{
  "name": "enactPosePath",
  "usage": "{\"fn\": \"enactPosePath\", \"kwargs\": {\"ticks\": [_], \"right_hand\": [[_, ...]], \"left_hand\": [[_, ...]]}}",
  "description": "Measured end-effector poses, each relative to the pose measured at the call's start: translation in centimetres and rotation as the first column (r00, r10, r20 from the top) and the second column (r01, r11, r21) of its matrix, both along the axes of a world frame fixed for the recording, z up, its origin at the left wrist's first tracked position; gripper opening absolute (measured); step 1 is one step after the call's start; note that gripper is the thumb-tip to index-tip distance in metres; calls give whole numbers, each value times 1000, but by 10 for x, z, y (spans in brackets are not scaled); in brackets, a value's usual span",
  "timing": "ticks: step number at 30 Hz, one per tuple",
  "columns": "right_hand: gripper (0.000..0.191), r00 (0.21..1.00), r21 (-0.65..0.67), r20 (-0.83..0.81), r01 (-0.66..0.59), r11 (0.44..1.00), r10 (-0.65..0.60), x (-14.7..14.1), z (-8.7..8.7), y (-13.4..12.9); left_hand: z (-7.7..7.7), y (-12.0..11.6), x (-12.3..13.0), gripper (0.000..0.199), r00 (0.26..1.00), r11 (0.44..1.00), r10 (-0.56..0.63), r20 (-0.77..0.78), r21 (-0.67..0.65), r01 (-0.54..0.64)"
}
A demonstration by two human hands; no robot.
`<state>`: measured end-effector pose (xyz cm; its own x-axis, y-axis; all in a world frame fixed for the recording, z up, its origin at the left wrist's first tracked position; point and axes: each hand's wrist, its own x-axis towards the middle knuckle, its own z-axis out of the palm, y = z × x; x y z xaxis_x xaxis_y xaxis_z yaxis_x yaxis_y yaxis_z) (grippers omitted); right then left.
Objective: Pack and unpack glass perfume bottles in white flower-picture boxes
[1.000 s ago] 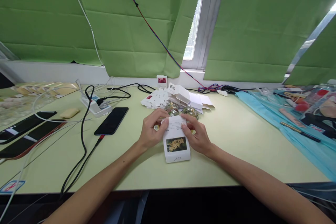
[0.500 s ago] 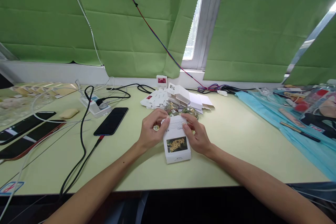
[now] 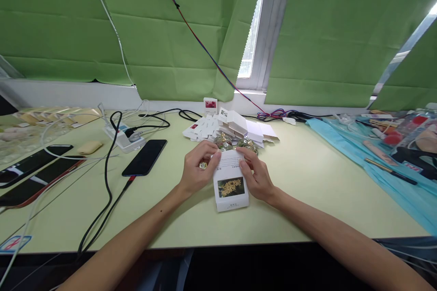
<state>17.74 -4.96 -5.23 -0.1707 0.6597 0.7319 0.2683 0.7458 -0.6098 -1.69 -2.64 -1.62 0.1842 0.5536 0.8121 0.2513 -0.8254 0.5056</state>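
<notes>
A white box (image 3: 231, 198) with a picture of yellow flowers lies between my two hands, its far end slightly raised. My left hand (image 3: 200, 167) pinches the far left edge of it. At the far right edge, my right hand (image 3: 256, 173) grips it with thumb and fingers. Just beyond my fingertips sit round clear-wrapped items (image 3: 223, 141) with gold and green in them. A pile of flat white boxes (image 3: 235, 122) lies behind these. One small box (image 3: 210, 105) with a red picture stands upright at the back.
A black phone (image 3: 144, 158) on a cable lies to the left, near a white power strip (image 3: 128, 138). Two more dark devices (image 3: 37, 163) lie farther left. Blue cloth (image 3: 375, 163) with a pen (image 3: 390, 171) covers the right side.
The white box has shifted very slightly to the right and its near end looks a little flatter. My hands have hardly moved.
</notes>
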Motion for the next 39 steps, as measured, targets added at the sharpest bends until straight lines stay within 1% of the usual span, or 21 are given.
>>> {"fn": "enactPosePath", "kwargs": {"ticks": [6, 12, 20, 24, 34, 39], "right_hand": [[42, 997, -60, -48, -61, 996, 59, -1, 2, -1], [41, 1000, -57, -16, -26, 998, 25, -1, 4, -2], [39, 999, -46, -18, -28, 999, 28, -1, 5, -2], [39, 998, -55, -41, -46, 997, 44, 0, 3, -2], [40, 993, -79, -96, -76, 994, 69, -1, 1, -1], [38, 992, -77, -103, -84, 993, 76, -1, 1, -1]], "left_hand": [[1, -1, 2, 23, 1000, 1000, 1, 1, 10, -1], [2, -2, 1, 26, 1000, 1000, 17, -4, 15, -16], [1, -2, 1, 17, 1000, 1000, -18, 2, 4, 18], [0, -1, 1, 12, 999, 1000, -19, -29, -18, 19], [2, -2, 0, 28, 991, 993, -93, -93, -81, 85], [0, -3, 0, 30, 991, 983, -95, -97, -166, 78]]}}
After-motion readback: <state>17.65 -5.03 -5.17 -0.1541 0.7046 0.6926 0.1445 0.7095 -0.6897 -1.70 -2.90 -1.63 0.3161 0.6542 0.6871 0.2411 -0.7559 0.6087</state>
